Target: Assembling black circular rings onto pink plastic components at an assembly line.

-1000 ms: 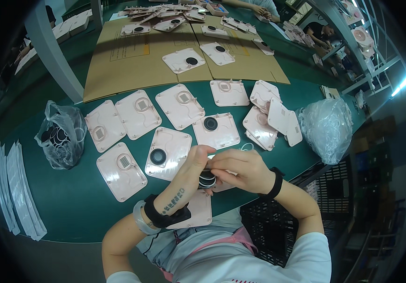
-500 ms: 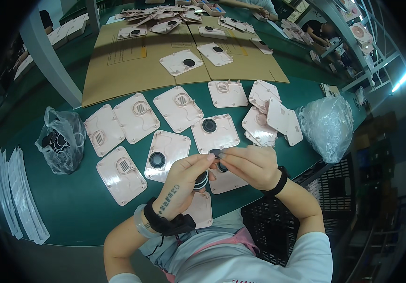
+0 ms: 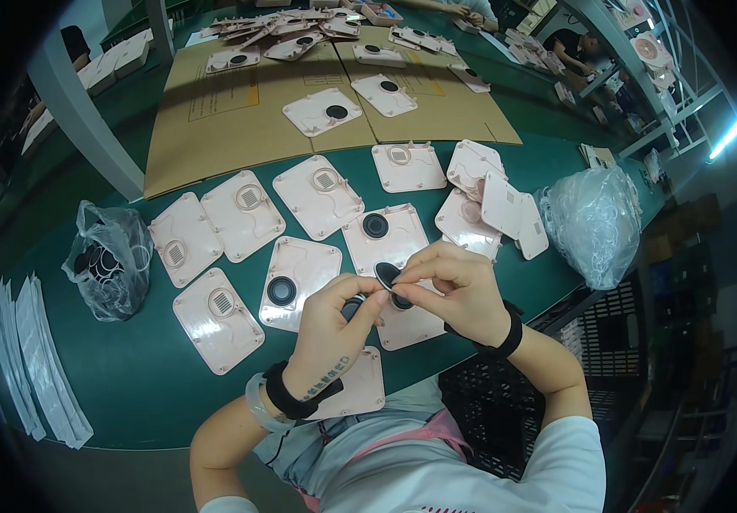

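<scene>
I see the right hand (image 3: 458,295) and left hand (image 3: 327,329) pinching a black disc (image 3: 387,273), partly covering a pink panel (image 3: 411,330). More panels crowd around; a clear bag (image 3: 114,289) sits leftward. The left grasp's dark round piece (image 3: 352,307) is mostly hidden.

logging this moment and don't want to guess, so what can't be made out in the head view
In the head view:
Dark round part in the left hand: mostly covered by that hand.
Panel below the right hand: upper part hidden by the hands.
Pieces in the left plastic bag: uncountable through crinkled film.
Far person: cut off by the upper edge.
</scene>
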A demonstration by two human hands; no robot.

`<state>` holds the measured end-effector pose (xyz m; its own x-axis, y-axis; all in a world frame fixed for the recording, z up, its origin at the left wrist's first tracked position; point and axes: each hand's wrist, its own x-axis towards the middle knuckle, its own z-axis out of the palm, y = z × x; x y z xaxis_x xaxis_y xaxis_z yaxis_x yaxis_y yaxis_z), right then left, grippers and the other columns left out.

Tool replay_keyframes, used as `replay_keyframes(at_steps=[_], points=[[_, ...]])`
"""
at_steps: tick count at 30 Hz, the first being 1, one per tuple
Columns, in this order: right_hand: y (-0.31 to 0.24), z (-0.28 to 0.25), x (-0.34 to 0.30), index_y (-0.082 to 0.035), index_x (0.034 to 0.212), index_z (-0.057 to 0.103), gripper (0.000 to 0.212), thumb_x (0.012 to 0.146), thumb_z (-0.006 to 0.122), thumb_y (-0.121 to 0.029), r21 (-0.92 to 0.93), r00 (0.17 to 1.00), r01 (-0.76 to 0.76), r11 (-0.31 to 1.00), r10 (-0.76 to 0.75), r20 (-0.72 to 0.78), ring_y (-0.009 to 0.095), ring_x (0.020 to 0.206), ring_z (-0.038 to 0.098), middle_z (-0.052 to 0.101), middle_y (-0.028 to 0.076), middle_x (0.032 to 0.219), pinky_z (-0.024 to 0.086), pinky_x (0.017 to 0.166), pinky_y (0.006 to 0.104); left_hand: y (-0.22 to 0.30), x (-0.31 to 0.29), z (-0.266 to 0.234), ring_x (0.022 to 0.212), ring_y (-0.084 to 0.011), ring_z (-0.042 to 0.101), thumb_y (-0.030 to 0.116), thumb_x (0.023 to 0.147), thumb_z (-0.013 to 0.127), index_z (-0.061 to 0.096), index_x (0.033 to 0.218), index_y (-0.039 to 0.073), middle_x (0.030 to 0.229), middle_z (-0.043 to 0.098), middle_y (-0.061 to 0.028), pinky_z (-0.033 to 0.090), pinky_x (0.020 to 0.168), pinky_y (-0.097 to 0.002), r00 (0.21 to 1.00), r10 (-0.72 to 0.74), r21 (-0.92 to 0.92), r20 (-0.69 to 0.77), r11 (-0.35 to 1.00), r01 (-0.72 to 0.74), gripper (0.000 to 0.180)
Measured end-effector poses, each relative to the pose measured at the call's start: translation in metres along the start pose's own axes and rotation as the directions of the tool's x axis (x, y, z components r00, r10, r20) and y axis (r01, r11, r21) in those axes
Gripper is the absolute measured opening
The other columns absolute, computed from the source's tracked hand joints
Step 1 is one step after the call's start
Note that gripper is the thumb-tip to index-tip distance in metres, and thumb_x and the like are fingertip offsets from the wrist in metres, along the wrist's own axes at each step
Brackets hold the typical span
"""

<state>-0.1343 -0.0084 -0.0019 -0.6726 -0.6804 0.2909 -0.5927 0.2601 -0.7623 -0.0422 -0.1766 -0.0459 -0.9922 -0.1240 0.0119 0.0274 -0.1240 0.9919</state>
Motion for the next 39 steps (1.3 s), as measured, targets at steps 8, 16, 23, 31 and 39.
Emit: replay_keyframes(at_steps=[8, 16, 23, 31, 39], points=[[-0.001, -0.001, 0.001, -0.006, 0.087, 0.071, 0.014, 0.074, 0.076, -0.006, -0.012, 0.999, -0.038, 0.999, 0.038, 0.029, 0.005, 0.053, 0.042, 0.066, 0.002, 0.088, 0.033, 0.047, 0.0190, -0.002, 0.000, 0.001, 0.054, -0.0013, 0.053, 0.018, 0.093, 0.060, 0.063, 0.095, 0.002, 0.072, 0.060, -0.0004, 0.035, 0.040, -0.0151, 1.000, 0.018, 0.010, -0.006, 1.000, -0.018, 0.016], [-0.005, -0.002, 0.001, -0.006, 0.090, 0.072, 0.017, 0.074, 0.076, -0.005, -0.044, 0.997, -0.066, 0.997, 0.068, 0.037, 0.005, 0.052, 0.040, 0.066, 0.003, 0.085, 0.031, 0.046, 0.0197, -0.002, 0.001, -0.001, 0.060, -0.0038, 0.056, 0.012, 0.089, 0.062, 0.064, 0.090, -0.001, 0.078, 0.060, -0.0025, 0.039, 0.046, -0.0165, 0.994, 0.105, 0.059, -0.024, 0.993, -0.103, 0.013], [-0.010, 0.006, -0.005, -0.003, 0.092, 0.072, 0.018, 0.074, 0.075, -0.003, -0.084, 0.999, 0.033, 0.996, -0.031, 0.028, 0.008, 0.056, 0.051, 0.067, 0.006, 0.083, 0.038, 0.048, 0.0212, -0.004, 0.000, -0.003, 0.066, -0.0070, 0.058, 0.005, 0.086, 0.064, 0.064, 0.086, -0.003, 0.081, 0.060, -0.0042, 0.042, 0.056, -0.0197, 0.985, 0.171, 0.147, -0.028, 0.975, -0.165, 0.009], [-0.011, 0.012, -0.008, 0.000, 0.090, 0.071, 0.017, 0.074, 0.074, -0.001, -0.162, 0.991, 0.128, 0.979, -0.132, -0.015, 0.012, 0.062, 0.061, 0.066, 0.008, 0.082, 0.044, 0.050, 0.0226, 0.004, -0.003, 0.004, 0.064, -0.0090, 0.054, 0.001, 0.082, 0.065, 0.063, 0.084, -0.004, 0.080, 0.060, -0.0056, 0.041, 0.058, -0.0206, 0.977, 0.193, 0.156, -0.090, 0.972, -0.177, 0.006], [-0.015, 0.012, -0.007, -0.001, 0.089, 0.069, 0.018, 0.072, 0.075, -0.004, -0.118, 1.000, 0.010, 0.993, -0.013, -0.020, 0.006, 0.048, 0.044, 0.065, 0.005, 0.077, 0.035, 0.044, 0.0196, 0.004, -0.004, 0.004, 0.065, -0.0119, 0.054, 0.001, 0.079, 0.066, 0.062, 0.083, -0.003, 0.078, 0.059, -0.0069, 0.041, 0.058, -0.0228, 0.967, 0.234, 0.254, -0.096, 0.945, -0.204, 0.007]])
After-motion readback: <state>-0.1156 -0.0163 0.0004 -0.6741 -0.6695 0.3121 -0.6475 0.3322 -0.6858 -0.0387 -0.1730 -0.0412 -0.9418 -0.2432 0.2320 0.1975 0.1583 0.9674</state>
